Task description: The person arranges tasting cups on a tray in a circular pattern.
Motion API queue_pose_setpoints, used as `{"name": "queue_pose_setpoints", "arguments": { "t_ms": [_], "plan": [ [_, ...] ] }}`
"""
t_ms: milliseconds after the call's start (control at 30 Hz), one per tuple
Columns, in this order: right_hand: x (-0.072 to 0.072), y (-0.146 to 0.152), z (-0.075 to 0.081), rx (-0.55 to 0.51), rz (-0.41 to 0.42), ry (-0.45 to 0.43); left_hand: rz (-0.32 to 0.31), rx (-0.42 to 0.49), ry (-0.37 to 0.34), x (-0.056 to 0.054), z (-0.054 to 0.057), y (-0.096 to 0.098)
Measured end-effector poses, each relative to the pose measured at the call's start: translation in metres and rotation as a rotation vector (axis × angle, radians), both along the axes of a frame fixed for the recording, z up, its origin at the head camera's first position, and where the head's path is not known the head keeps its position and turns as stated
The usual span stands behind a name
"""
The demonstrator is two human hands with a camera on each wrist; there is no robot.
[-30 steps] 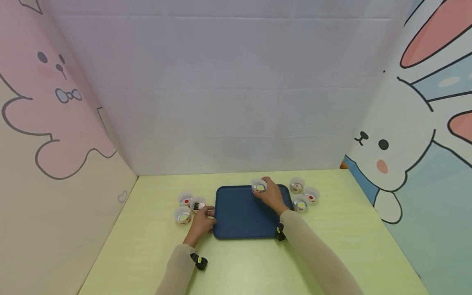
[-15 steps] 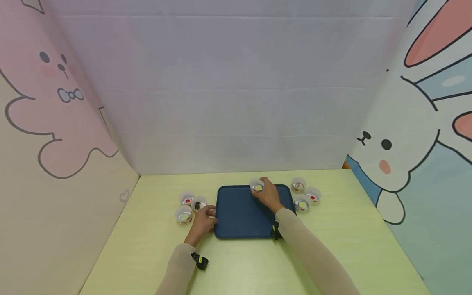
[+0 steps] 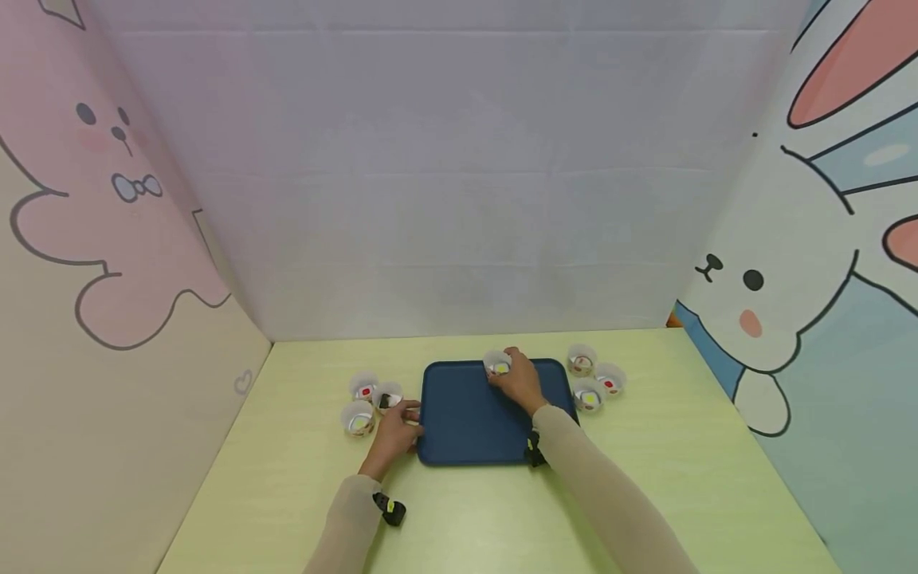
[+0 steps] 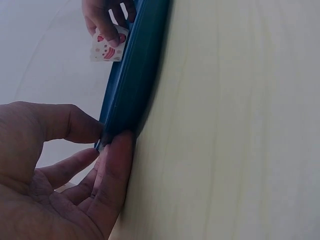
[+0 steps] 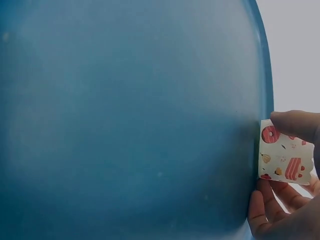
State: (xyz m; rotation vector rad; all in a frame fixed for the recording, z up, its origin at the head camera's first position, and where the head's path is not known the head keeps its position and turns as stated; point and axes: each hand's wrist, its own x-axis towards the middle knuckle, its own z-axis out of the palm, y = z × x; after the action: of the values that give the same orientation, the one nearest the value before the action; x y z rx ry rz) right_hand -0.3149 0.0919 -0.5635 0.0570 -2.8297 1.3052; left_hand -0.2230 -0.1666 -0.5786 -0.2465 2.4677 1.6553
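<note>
Tabletop (image 3: 473,518); cup's (image 5: 281,157) donut print (image 5: 270,134), wrist-view only

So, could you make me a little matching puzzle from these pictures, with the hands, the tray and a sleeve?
Things:
1. Tray
2. Left hand
3. Right hand
4. Right sleeve

Places, colours, states:
A. Holding a patterned cup
B. Beige
C. Gripping the tray's left edge
D. Dark blue

Right pairs: 1-D, 2-C, 3-A, 4-B
</note>
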Motion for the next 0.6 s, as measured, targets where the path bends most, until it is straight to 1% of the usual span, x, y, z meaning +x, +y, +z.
{"name": "queue_pose_setpoints", "arguments": {
  "t_ms": [167,433,600],
  "plan": [
    [0.0003,-0.001,-0.0009,-0.006,0.005,0.001,-0.001,-0.001,0.005,0.0003,-0.0006,-0.0002],
    [0.0002,0.0005,-0.0047,0.008,0.023,0.036,-0.008,0.001,0.01,-0.0003,-0.0017,-0.0004],
    [0.0017,0.0015,-0.0037,0.003,0.042,0.012,-0.002,0.005,0.006,-0.0005,-0.0017,0.0001]
  ]
}}
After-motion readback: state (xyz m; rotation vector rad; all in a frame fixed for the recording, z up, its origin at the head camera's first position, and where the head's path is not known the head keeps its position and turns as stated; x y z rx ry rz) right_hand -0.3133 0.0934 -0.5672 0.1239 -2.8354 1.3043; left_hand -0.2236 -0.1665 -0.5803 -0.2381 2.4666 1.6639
